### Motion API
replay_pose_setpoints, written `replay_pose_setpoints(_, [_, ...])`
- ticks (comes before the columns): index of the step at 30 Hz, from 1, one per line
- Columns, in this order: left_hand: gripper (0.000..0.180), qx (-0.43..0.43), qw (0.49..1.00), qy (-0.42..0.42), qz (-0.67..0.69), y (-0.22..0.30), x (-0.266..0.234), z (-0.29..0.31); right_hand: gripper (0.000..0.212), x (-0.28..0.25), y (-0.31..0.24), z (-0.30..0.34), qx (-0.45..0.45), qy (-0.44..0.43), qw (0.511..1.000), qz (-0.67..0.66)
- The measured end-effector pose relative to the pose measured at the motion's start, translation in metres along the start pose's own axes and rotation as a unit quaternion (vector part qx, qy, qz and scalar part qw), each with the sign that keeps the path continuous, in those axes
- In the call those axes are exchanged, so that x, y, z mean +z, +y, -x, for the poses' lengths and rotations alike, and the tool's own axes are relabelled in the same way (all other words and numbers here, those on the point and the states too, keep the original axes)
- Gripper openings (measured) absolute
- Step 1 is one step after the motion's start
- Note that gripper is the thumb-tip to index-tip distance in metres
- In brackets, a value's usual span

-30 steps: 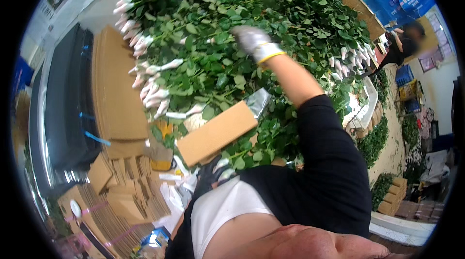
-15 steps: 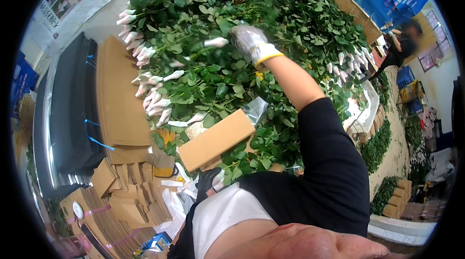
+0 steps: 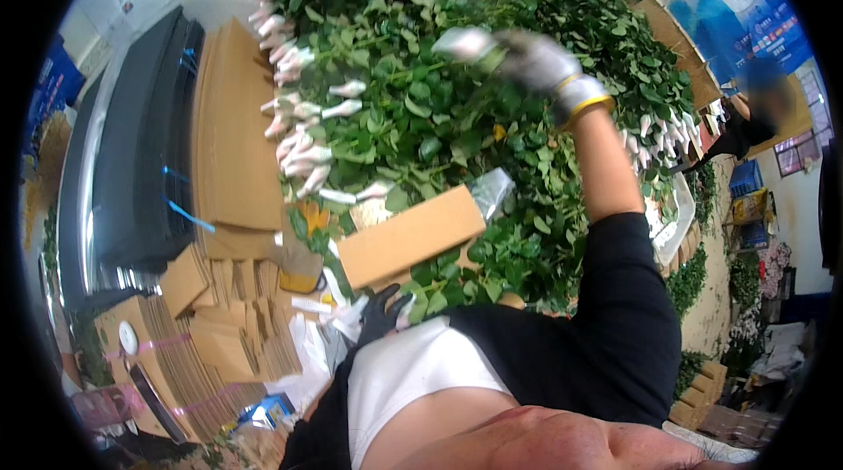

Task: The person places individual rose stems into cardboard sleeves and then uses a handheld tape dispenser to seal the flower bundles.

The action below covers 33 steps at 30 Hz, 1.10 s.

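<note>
My right hand [image 3: 543, 64], in a whitish glove with a yellow cuff, reaches over the far side of the leafy pile and is smeared by motion. It is closed on a rose whose pale wrapped bud [image 3: 464, 45] points left. Close to my body, my left hand [image 3: 378, 317] wears a black glove and is partly hidden by my shirt. Its fingers curl round a pale wrapped rose bud [image 3: 407, 312], with leaves beside it. Beneath my right hand spreads a thick bed of roses [image 3: 413, 110], many with white-sleeved buds [image 3: 303, 152] lined up at its left edge.
A flat cardboard piece [image 3: 411, 236] lies on the near leaves beside a clear plastic wrap [image 3: 492, 191]. Cardboard sheets [image 3: 235, 127] and dark boards [image 3: 145, 145] stand at left, above folded cardboard stacks [image 3: 189, 365]. Another person [image 3: 760, 114] is at far right.
My right hand has swung rightward, carrying a wrapped rose out of the pile. My left hand stays near my body, and the whole view has shifted slightly.
</note>
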<state>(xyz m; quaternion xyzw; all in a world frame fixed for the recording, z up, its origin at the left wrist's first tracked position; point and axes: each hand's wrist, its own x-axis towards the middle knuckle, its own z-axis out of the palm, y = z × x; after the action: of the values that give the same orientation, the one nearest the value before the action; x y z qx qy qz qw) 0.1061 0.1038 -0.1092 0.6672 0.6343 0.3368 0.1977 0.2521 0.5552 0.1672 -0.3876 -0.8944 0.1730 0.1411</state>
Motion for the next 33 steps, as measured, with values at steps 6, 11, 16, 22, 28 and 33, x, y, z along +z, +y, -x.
replay_pose_setpoints(6, [0.060, -0.002, 0.994, 0.074, 0.079, 0.008, 0.008, -0.015, 0.023, -0.128, 0.004, 0.049, 0.018, 0.365, 0.931, 0.001])
replay_pose_setpoints(11, [0.055, 0.035, 0.996, 0.057, 0.061, 0.034, -0.033, -0.034, 0.026, -0.069, -0.072, 0.133, -0.116, -0.015, 0.993, -0.028])
replay_pose_setpoints(16, [0.050, -0.007, 0.997, 0.001, 0.073, 0.038, -0.037, -0.037, 0.036, 0.088, -0.116, 0.189, -0.236, -0.340, 0.909, 0.053])
replay_pose_setpoints(22, [0.056, 0.009, 0.995, 0.093, 0.031, 0.046, -0.033, -0.031, 0.051, 0.124, -0.113, 0.190, -0.213, -0.376, 0.897, 0.093])
replay_pose_setpoints(28, [0.052, 0.022, 0.996, 0.080, -0.045, 0.054, -0.041, -0.037, 0.058, 0.146, -0.088, 0.203, -0.318, -0.335, 0.879, 0.119])
replay_pose_setpoints(33, [0.046, 0.006, 1.000, -0.012, -0.008, 0.054, -0.066, -0.052, 0.040, 0.073, -0.110, 0.163, -0.199, -0.106, 0.967, -0.120])
